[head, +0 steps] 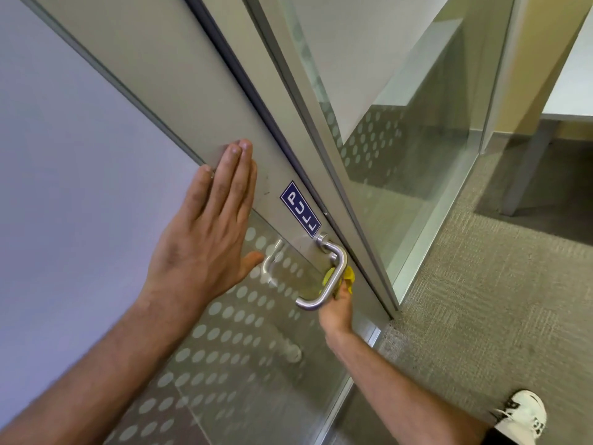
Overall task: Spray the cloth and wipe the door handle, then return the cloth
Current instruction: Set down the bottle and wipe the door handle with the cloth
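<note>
One glass door (179,101) fills the left and middle of the view, standing ajar, with a band of pale frosted dots across its lower pane. One metal door handle (333,271), a curved bar, juts from the door's right edge, and just above it sits one blue sign (300,208) reading PULL. A second handle (271,255) shows faintly through the glass on the far side.

Two bare hands are in view. The left hand (205,239) lies flat against the door, fingers straight and together, palm pressed to the metal band and the glass, grasping nothing. The right hand (337,311) reaches up from below the handle and is closed around one yellow cloth (349,275), which is bunched against the lower part of the handle bar; a bit of yellow shows on each side of the bar. Most of the cloth is hidden by the hand and the bar.

To the right lies grey carpet (481,300), and at the near right corner one white shoe (521,412) with black markings stands on it. One desk (564,107) shows at the far right.
</note>
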Available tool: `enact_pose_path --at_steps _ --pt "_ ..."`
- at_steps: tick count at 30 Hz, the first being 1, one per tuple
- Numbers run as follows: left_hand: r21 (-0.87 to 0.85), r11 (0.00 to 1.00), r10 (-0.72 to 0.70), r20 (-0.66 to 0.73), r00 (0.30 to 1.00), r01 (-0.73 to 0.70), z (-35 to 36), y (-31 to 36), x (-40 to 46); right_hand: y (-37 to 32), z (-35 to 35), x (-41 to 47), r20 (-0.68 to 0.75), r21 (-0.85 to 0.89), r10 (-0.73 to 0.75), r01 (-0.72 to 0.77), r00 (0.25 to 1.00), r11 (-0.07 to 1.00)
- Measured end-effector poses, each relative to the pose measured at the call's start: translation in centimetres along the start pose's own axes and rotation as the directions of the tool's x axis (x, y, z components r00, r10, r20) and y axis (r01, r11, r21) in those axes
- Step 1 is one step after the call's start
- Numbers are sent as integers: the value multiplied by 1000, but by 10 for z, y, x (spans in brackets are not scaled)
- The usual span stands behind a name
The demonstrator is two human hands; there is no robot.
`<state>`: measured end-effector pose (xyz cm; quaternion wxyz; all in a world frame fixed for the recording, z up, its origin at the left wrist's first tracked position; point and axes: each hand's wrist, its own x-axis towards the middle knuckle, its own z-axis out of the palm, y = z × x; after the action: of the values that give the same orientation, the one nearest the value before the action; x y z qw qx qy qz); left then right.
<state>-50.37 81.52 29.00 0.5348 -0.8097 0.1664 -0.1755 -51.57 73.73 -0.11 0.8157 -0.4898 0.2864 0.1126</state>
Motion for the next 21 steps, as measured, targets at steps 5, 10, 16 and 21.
enact_pose_path --at_steps 5,10,16,21 --pt "-8 1000 -4 -9 1000 4 -4 -2 2 -1 6 -31 49 -93 -194 198 980 976" --pt "-24 1000 -12 11 1000 12 -8 -3 3 -3 -41 -28 499 -306 -377 565 780 766" --pt "-45 999 3 13 1000 -2 -11 -4 2 -38 -97 -15 164 -436 -503 520 848 734" --pt "-50 999 8 3 1000 -8 -10 -5 0 -86 -39 -30 294 -419 -730 769 617 482"
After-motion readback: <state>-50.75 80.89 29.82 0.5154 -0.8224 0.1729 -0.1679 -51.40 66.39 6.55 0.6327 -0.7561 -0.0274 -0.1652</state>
